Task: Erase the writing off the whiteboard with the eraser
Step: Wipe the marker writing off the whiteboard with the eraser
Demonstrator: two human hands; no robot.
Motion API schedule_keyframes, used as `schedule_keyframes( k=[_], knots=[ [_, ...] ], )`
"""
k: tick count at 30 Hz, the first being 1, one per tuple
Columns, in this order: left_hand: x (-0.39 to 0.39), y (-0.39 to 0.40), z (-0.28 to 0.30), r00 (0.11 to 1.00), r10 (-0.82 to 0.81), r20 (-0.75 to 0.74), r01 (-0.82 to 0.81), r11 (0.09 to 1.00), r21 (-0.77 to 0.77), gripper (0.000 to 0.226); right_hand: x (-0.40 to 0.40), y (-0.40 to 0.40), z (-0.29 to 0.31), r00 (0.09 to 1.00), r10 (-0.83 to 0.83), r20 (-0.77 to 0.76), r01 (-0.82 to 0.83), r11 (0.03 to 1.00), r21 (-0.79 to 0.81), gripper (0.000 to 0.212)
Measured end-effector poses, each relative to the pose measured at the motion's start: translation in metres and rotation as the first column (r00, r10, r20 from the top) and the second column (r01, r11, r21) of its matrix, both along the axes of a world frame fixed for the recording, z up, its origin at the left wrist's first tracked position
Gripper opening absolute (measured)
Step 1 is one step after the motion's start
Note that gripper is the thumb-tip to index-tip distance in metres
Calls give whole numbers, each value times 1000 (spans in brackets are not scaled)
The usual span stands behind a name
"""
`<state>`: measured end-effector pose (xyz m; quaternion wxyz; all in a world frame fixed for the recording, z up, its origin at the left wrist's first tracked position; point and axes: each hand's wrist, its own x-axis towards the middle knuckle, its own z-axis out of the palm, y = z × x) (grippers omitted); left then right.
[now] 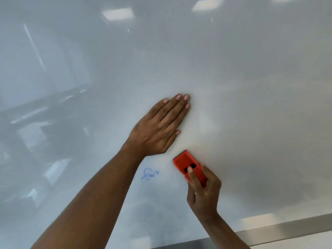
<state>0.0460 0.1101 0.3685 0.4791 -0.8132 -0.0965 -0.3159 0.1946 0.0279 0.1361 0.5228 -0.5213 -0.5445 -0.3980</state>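
A glossy whiteboard [233, 78] fills nearly the whole view. My left hand [159, 126] lies flat against it, fingers straight and close together, holding nothing. Below and to the right, my right hand [203, 191] grips a red-orange eraser [185, 161] and presses it on the board, the index finger lying along its back. A small blue scribble of writing [149, 174] sits on the board left of the eraser, just under my left wrist. The eraser is slightly blurred.
A metal frame edge [287, 225] runs along the bottom right of the whiteboard. Ceiling lights and room shapes reflect in the board surface at the left and top.
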Motion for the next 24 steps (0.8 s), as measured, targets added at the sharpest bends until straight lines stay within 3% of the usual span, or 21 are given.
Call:
schedule_keyframes(
  k=[2, 3, 5, 7, 10, 12, 16, 20, 24],
  knots=[
    [-1, 0, -1, 1000, 5, -2, -5, 1000, 3, 68, -13, 0, 3, 983, 9, -181, -8, 1000, 2, 50],
    [-1, -1, -1, 1000, 4, -1, -4, 1000, 4, 68, -17, 0, 2, 985, 10, -174, -11, 1000, -4, 54],
    [0, -1, -1, 1000, -9, 7, 9, 1000, 6, 67, -20, 2, -6, 999, 31, 24, -31, 999, -15, 58],
    [-1, 0, -3, 1000, -17, 12, 17, 1000, 6, 67, -18, 3, -9, 983, 21, 181, -18, 1000, -21, 48],
    [-2, 1, -5, 1000, -20, 12, 20, 1000, 20, 66, -25, 6, -6, 995, 50, 88, -51, 999, 9, 79],
    [-3, 1, -5, 1000, -24, 9, 23, 999, 30, 66, -36, 10, -3, 987, 96, 129, -99, 995, 14, 88],
    [-8, 1, -9, 1000, -28, 4, 28, 999, 36, 65, -36, 21, 12, 842, 114, 527, -111, 993, -37, 66],
    [-13, 1, -14, 999, -47, 19, 47, 998, 35, 63, -37, 23, 16, 818, 166, 550, -153, 986, -69, 61],
    [-17, 3, -15, 999, -53, 0, 53, 998, 18, 63, -34, 24, 25, 668, 203, 716, -167, 978, -121, 56]
  ],
)
